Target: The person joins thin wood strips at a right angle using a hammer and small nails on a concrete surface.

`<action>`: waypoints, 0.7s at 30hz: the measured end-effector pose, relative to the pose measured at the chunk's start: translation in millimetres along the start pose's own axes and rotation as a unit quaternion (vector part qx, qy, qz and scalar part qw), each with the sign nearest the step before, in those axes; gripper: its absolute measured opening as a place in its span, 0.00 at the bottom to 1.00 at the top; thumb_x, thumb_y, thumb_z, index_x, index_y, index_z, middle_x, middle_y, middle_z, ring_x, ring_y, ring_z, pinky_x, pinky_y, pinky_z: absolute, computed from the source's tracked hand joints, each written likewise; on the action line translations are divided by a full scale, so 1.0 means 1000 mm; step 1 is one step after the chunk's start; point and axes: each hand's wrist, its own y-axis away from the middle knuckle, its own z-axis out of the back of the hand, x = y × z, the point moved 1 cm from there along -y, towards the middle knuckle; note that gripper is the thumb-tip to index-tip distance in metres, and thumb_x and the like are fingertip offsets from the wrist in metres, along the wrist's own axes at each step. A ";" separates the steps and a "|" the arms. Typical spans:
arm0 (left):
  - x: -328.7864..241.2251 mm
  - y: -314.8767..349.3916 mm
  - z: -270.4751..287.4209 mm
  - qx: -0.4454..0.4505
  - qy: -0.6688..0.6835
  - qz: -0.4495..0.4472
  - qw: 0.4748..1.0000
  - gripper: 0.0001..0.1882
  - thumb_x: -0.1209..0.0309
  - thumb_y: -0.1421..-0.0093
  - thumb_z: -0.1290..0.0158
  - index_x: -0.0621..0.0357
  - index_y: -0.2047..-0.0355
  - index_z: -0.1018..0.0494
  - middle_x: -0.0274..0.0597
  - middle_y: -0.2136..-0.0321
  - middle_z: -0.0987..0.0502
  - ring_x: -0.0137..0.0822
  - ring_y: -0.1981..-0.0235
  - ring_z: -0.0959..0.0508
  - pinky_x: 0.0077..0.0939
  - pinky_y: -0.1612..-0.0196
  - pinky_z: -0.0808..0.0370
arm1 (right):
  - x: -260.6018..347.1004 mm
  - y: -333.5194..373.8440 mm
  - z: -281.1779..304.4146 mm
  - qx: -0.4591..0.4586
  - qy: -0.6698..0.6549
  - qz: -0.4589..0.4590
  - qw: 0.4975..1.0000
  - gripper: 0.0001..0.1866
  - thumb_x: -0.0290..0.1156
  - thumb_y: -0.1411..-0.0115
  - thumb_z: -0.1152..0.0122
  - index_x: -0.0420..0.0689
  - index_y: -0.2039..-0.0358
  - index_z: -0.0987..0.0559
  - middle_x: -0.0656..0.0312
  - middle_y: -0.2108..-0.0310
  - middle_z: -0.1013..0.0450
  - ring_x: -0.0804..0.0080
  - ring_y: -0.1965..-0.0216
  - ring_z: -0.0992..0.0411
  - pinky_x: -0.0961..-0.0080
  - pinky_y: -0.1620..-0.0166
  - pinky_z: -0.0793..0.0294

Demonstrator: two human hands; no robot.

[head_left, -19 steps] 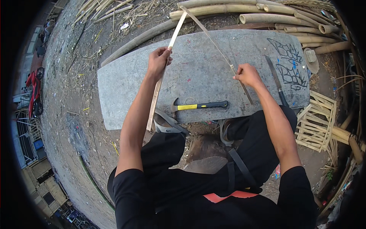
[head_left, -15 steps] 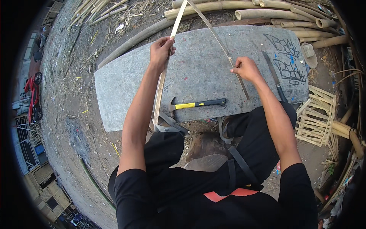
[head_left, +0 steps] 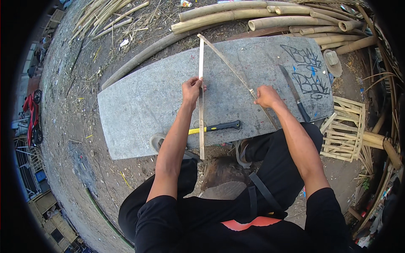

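Note:
My left hand (head_left: 193, 89) pinches a pale split-bamboo strip (head_left: 201, 114) that runs nearly straight from the far side of the grey slab to past its near edge. My right hand (head_left: 267, 97) is closed on a second, darker bamboo strip (head_left: 230, 65), slanting down to the right. At the far side the tops of the two strips meet in a narrow peak; whether they are joined I cannot tell. Under the left strip lies a hammer (head_left: 225, 125) with a black and yellow handle, its head hidden by my left forearm. Right of my right hand is a long-bladed knife (head_left: 296, 93) with a dark handle.
Both hands work above a grey slab (head_left: 135, 109) with black scrawls at its right. Bamboo poles (head_left: 223, 19) lie beyond it. A slatted bamboo piece (head_left: 344, 130) rests at the right. Between my legs stands a wooden stump (head_left: 221, 173). Split sticks (head_left: 99, 19) lie far left.
Both hands have come nearer to me, the left also rightward, bringing the strips and their peak closer. The left strip now crosses over the hammer. The view has shifted slightly.

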 end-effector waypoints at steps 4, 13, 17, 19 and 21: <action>0.009 -0.004 0.007 -0.004 0.013 0.007 1.000 0.17 0.70 0.33 0.46 0.70 0.48 0.28 0.42 0.64 0.22 0.29 0.68 0.20 0.22 0.64 0.20 | -0.009 -0.006 -0.007 0.003 0.022 0.008 1.000 0.18 0.36 0.57 0.21 0.41 0.72 0.22 0.47 0.69 0.22 0.47 0.60 0.22 0.57 0.57 0.24; 0.019 0.005 0.011 -0.002 -0.014 0.040 0.999 0.16 0.70 0.32 0.46 0.69 0.50 0.27 0.43 0.64 0.22 0.31 0.68 0.19 0.22 0.64 0.18 | -0.024 -0.004 -0.014 0.014 0.079 -0.014 0.997 0.16 0.28 0.51 0.31 0.38 0.61 0.19 0.43 0.58 0.22 0.44 0.53 0.24 0.56 0.49 0.23; 0.023 0.009 0.011 -0.001 -0.002 0.049 0.999 0.16 0.70 0.32 0.46 0.69 0.50 0.27 0.43 0.63 0.22 0.30 0.68 0.19 0.22 0.64 0.18 | -0.029 -0.003 -0.010 0.012 0.087 -0.018 0.996 0.15 0.27 0.51 0.31 0.39 0.62 0.19 0.45 0.59 0.21 0.45 0.53 0.23 0.56 0.50 0.23; 0.025 0.011 0.013 -0.014 0.005 0.049 0.999 0.15 0.70 0.33 0.46 0.69 0.52 0.26 0.42 0.66 0.22 0.29 0.71 0.20 0.21 0.67 0.19 | -0.025 0.003 -0.004 0.014 0.084 -0.022 0.996 0.16 0.29 0.52 0.29 0.40 0.62 0.19 0.45 0.59 0.21 0.46 0.53 0.23 0.55 0.51 0.23; 0.028 0.014 0.012 -0.018 0.007 0.051 0.999 0.15 0.70 0.33 0.46 0.70 0.51 0.26 0.42 0.66 0.21 0.29 0.71 0.20 0.21 0.67 0.19 | -0.030 0.005 -0.002 0.024 0.087 -0.030 0.995 0.16 0.30 0.53 0.27 0.42 0.62 0.19 0.46 0.59 0.21 0.46 0.54 0.23 0.55 0.51 0.23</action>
